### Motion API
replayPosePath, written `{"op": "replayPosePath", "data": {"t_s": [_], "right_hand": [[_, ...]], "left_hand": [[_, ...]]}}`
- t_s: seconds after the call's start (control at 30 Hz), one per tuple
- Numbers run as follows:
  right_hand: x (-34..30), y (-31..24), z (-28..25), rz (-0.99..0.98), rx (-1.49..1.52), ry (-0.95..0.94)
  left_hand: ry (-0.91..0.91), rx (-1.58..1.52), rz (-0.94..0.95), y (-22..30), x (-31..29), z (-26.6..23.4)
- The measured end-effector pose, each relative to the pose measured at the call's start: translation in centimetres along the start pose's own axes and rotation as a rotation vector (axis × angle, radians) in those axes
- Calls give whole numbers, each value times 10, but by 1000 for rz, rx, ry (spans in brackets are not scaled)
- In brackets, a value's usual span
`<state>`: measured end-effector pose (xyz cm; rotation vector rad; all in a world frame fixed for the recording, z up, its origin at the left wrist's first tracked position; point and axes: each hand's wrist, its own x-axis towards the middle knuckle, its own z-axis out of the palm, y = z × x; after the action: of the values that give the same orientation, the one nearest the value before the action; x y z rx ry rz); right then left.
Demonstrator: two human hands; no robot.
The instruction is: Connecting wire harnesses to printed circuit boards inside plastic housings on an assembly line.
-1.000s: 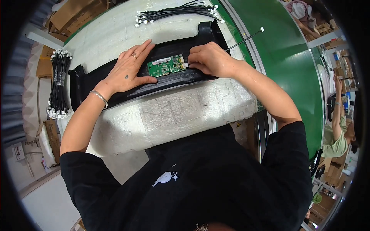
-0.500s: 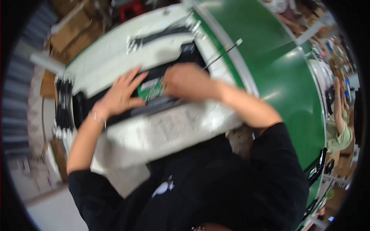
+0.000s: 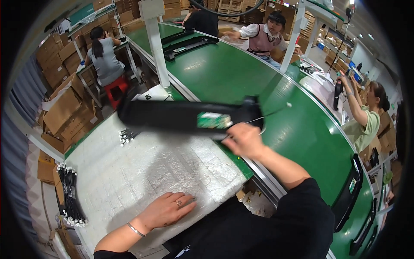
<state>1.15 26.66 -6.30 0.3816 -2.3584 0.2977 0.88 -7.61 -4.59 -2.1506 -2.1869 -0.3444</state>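
My right hand (image 3: pixel 244 140) grips a long black plastic panel (image 3: pixel 172 115) and holds it in the air above the far edge of the white foam-covered bench (image 3: pixel 142 172). A small green circuit board (image 3: pixel 214 120) sits in the panel near my fingers, and a thin wire with a white tip (image 3: pixel 276 110) trails from its right end. My left hand (image 3: pixel 166 210) rests flat and open on the foam near the front edge, holding nothing.
A green conveyor belt (image 3: pixel 276 112) runs along the right with other black panels (image 3: pixel 187 43) on it. Bundles of black cables (image 3: pixel 71 196) lie at the bench's left. Other people work around the line. Cardboard boxes (image 3: pixel 60 108) are stacked at left.
The panel lay on the foam under both my hands; now my right hand has lifted it toward the conveyor, and my left hand has come off it onto the foam. The view has tilted up.
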Motion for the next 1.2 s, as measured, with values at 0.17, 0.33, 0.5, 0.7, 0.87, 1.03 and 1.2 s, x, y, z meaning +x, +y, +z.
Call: {"op": "replayPosePath", "data": {"t_s": [0.17, 0.33, 0.5, 0.7, 0.87, 1.03, 1.2], "right_hand": [[-41, 122, -33, 453, -427, 3], [-60, 196, -46, 768, -646, -186], [12, 76, 17, 350, -209, -57], [51, -137, 65, -86, 1394, -1056], [77, -166, 71, -362, 1105, -1309], [92, -151, 84, -269, 1193, -1283], [133, -94, 164, -41, 691, -291]], "left_hand": [[-57, -98, -46, -21, -3, 20], [-14, -159, -48, -22, 12, 23], [72, -162, 73, -12, 36, 38], [-379, -65, 227, -4, 101, 69], [-580, -607, -183, -19, 86, 42], [-412, -499, -327, -35, 37, 42], [66, -559, -607, -118, -2, -5]]}}
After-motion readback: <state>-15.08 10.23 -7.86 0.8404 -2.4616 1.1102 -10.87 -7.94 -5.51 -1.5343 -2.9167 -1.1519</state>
